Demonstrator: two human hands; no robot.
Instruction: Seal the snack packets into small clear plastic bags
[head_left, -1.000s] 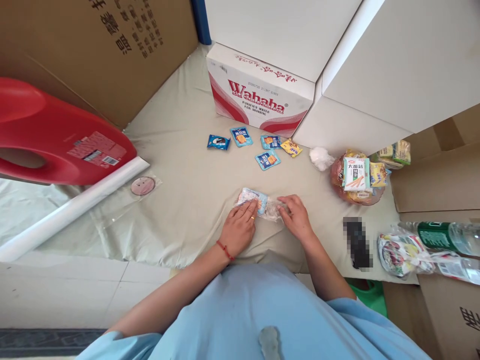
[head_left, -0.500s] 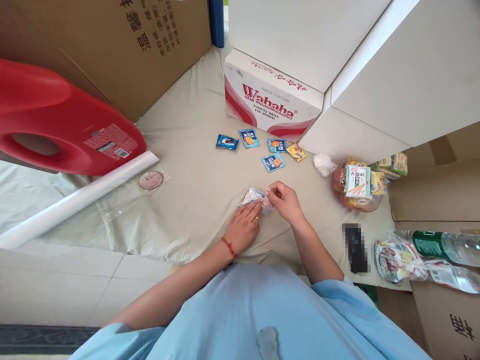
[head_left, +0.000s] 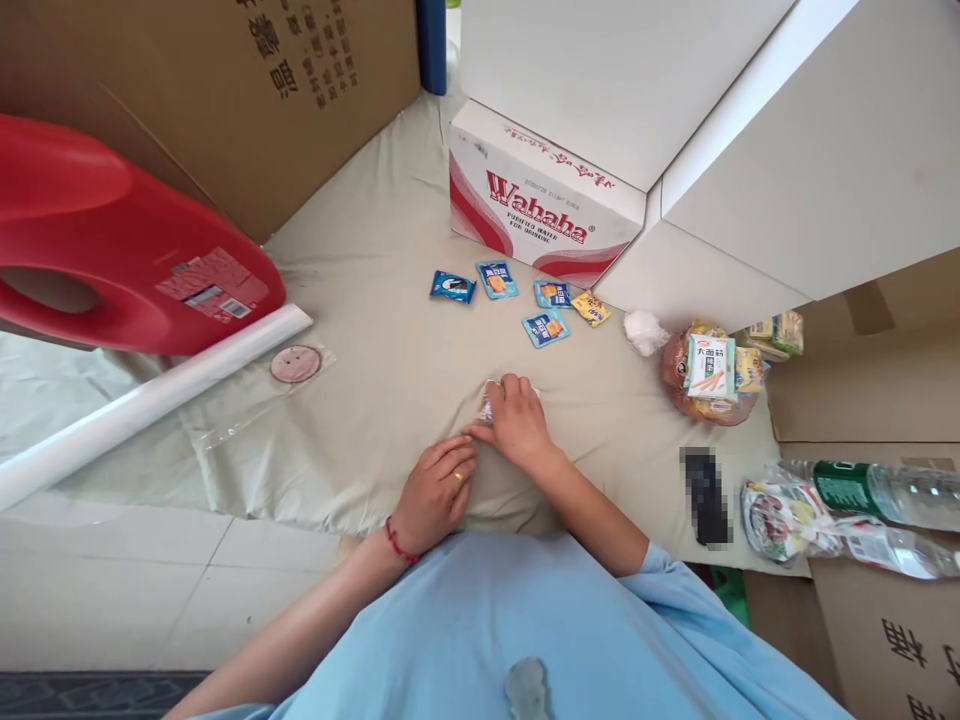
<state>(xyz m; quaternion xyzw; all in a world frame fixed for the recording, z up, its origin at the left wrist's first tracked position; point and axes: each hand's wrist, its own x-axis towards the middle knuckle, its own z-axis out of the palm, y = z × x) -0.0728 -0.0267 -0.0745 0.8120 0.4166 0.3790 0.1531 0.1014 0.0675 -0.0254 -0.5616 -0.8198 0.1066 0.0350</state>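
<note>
My right hand [head_left: 517,425] covers a small bundle in clear crinkled plastic [head_left: 488,400], its fingers bent over the top and its thumb stretched out to the left. Only the left edge and a bit of the right side of the bundle show; its contents are hidden. My left hand [head_left: 439,490] rests on the cloth nearer my body, palm down, with fingers stretched out and nothing visible in it. Its fingertips lie close to my right thumb. Beyond the hands are several small snack packets: blue ones [head_left: 546,327], a darker blue one [head_left: 453,287] and a yellow one [head_left: 591,307].
Behind the packets stands a Wahaha water carton [head_left: 540,205]. To the right are a crumpled white plastic ball [head_left: 645,332], a bowl of snacks [head_left: 675,385], a blurred dark object [head_left: 706,497] and bottles [head_left: 844,488]. A red jug [head_left: 142,210] and a white roll [head_left: 157,400] lie left.
My left hand has come off the wrapped bundle and moved back toward my body and left. My right hand has gone from pinching the plastic's end to lying over the bundle.
</note>
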